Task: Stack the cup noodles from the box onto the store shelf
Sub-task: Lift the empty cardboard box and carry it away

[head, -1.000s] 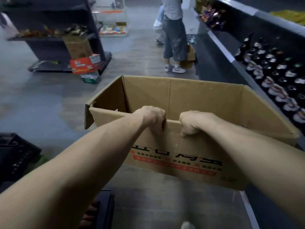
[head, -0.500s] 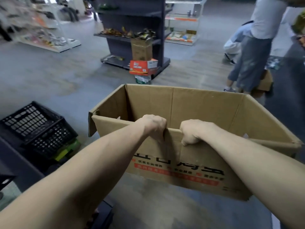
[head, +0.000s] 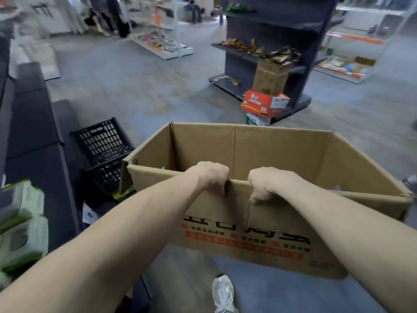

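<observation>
A big open cardboard box (head: 259, 229) with red and black print hangs in front of me above the floor. My left hand (head: 211, 175) and my right hand (head: 267, 184) grip its near top edge side by side, fingers curled over the rim. The box's bottom is hidden from me, and I see no cup noodles inside. Green and white packs (head: 21, 220), blurred, sit on the dark shelf (head: 38, 154) at my left.
Black plastic crates (head: 105, 150) stand on the floor left of the box. A dark shelf unit (head: 277, 46) with stacked cartons (head: 265, 102) at its foot stands ahead. White shelf racks line the back. My white shoe (head: 223, 292) shows below.
My view has swung left: the bottle shelf and the standing person at right are gone, the black crates and the left shelf have come into view. Both hands keep the same grip on the box.
</observation>
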Action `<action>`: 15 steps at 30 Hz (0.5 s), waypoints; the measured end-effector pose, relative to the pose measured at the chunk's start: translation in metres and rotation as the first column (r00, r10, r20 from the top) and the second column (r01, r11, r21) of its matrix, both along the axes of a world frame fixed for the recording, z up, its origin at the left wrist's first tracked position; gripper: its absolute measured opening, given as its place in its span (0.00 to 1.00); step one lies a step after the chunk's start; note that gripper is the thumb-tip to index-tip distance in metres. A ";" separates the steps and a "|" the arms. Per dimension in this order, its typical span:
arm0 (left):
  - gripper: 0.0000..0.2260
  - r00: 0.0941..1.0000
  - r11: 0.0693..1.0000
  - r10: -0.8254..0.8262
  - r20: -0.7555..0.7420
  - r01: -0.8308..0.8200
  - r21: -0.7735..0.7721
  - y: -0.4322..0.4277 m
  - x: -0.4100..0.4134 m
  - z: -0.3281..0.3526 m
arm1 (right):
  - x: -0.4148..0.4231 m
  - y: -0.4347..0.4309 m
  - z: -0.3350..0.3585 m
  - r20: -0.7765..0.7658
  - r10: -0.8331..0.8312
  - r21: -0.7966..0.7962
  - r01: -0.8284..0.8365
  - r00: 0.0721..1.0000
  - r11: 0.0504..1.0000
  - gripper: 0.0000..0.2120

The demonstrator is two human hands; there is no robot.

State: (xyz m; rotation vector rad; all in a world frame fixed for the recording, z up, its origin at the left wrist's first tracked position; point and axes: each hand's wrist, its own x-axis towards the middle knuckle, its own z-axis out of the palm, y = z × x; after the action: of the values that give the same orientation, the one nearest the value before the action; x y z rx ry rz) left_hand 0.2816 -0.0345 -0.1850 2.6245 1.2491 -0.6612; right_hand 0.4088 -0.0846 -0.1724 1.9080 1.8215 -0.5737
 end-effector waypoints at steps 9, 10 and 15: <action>0.09 0.978 0.974 0.208 -0.010 -0.208 -0.091 0.160 0.004 -0.018 | 0.009 0.187 -0.012 0.003 0.202 -0.084 -0.201 0.979 0.976 0.12; 0.08 0.972 0.968 0.233 -0.006 -0.232 -0.099 0.177 0.002 -0.020 | 0.008 0.207 -0.013 0.003 0.226 -0.092 -0.225 0.974 0.970 0.12; 0.06 0.933 0.927 0.360 0.017 -0.355 -0.117 0.237 -0.018 -0.029 | -0.010 0.287 -0.022 0.035 0.373 -0.108 -0.367 0.927 0.924 0.09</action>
State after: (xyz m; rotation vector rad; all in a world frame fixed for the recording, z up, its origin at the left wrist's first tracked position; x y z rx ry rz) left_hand 0.2638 0.2022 -0.2138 2.2227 1.5737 -0.5919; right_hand 0.3989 0.2027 -0.1946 1.4461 2.0082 -0.4650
